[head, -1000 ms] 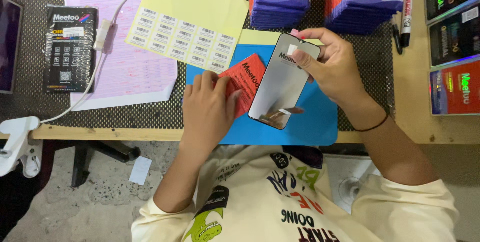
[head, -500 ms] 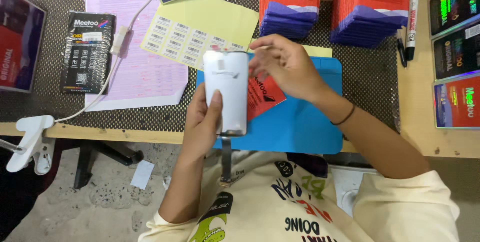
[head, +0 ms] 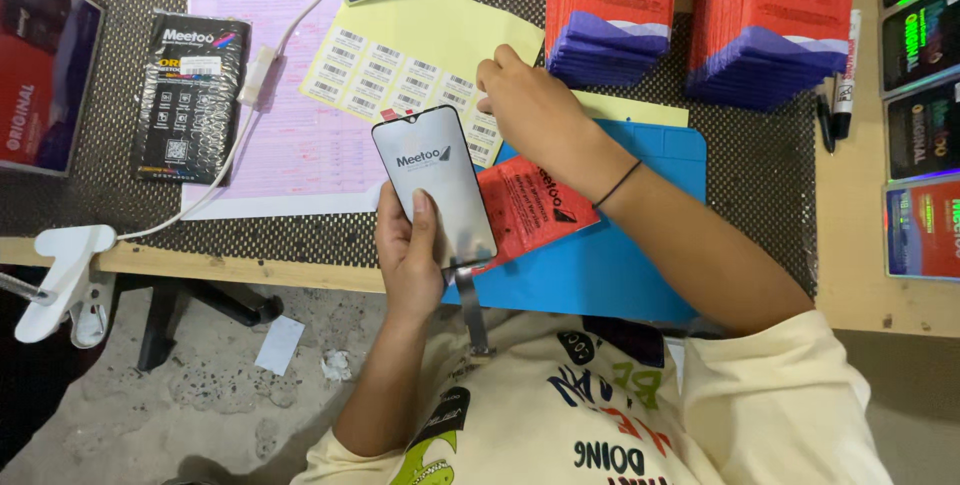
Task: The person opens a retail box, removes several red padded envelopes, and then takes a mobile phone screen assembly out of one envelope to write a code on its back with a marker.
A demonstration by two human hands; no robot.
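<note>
Left hand grips a phone screen upright for labelling; right hand, fingertips seemingly pinching, reaches the sticker sheet.

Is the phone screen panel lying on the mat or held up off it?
Held up: the left hand grips the phone screen panel above the desk edge, its ribbon cable dangling free.

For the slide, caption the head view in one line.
Left hand holds a phone screen panel upright while right hand reaches to the yellow label sheet.
</note>
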